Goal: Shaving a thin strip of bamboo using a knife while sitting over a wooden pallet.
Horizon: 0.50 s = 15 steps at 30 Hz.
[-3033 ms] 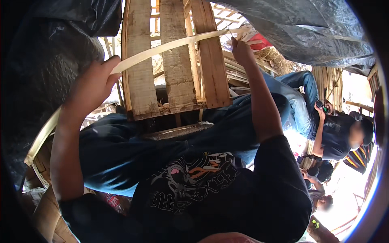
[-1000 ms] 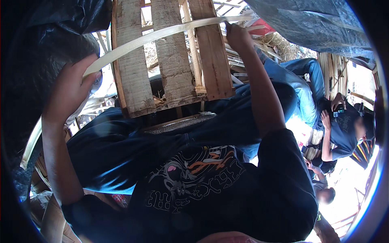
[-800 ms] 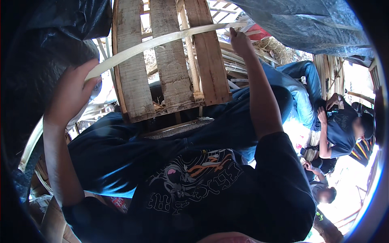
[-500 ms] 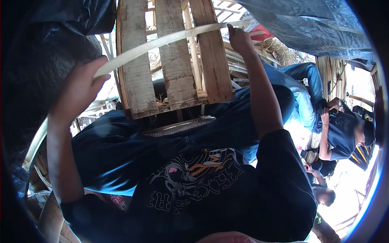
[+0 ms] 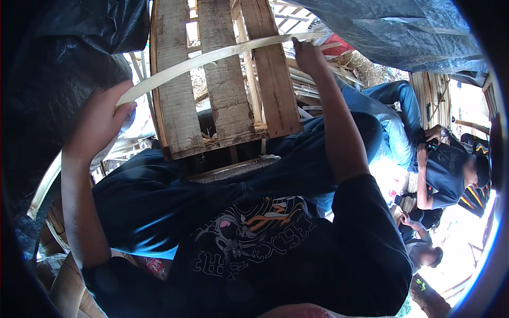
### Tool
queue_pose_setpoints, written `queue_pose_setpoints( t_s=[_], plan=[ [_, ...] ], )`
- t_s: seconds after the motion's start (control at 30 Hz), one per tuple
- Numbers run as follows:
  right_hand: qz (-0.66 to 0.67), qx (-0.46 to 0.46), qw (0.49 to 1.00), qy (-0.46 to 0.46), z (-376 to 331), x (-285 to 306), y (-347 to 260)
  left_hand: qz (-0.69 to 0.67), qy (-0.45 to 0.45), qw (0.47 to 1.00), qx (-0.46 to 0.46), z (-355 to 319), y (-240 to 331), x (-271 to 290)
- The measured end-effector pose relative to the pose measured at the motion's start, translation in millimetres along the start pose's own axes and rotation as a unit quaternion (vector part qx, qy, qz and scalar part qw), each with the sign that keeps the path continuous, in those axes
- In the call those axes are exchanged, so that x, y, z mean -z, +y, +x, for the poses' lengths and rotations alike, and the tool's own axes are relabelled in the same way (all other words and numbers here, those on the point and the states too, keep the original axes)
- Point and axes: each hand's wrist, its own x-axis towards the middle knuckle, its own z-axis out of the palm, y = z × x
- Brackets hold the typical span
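Observation:
A long, pale bamboo strip spans the view in a shallow upward bow, passing over a slatted wooden bench. At its left part, my left hand is wrapped round it, thumb along the near side; the strip runs on behind my left forearm to the far left edge. My right hand pinches it near the bench's right side, and a short length sticks out to the right past the fingers. Between my hands the strip hangs just above the slats or rests on them; I cannot tell which.
My jeans-clad legs lie around the bench's near end. Dark plastic sheeting hangs at left, bluish sheeting at upper right. Split sticks lie beyond the bench. At right sit other people, one in a dark shirt.
Both hands have shifted slightly left and down with the strip still gripped. The bench appears slightly higher and further left. At lower right, a seated person has moved a little.

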Motion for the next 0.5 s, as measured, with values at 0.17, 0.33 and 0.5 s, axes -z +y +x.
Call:
queue_pose_setpoints(
  t_s=[0.17,0.33,0.5],
  plan=[
    [-0.038,0.055,0.996,0.057,-4.1,5.8,-13.6,-0.007,0.056,0.997,-0.046,-4.1,-5.7,-8.9],
    [0.001,-0.139,0.99,-0.02,1.4,11.6,-1.8,-0.048,-0.054,0.997,0.022,4.4,12.9,5.8],
    [-0.034,0.029,0.999,0.027,-6.3,16.9,-36.8,-0.029,0.033,0.999,-0.03,-4.4,-7.0,-10.0]
  ],
)
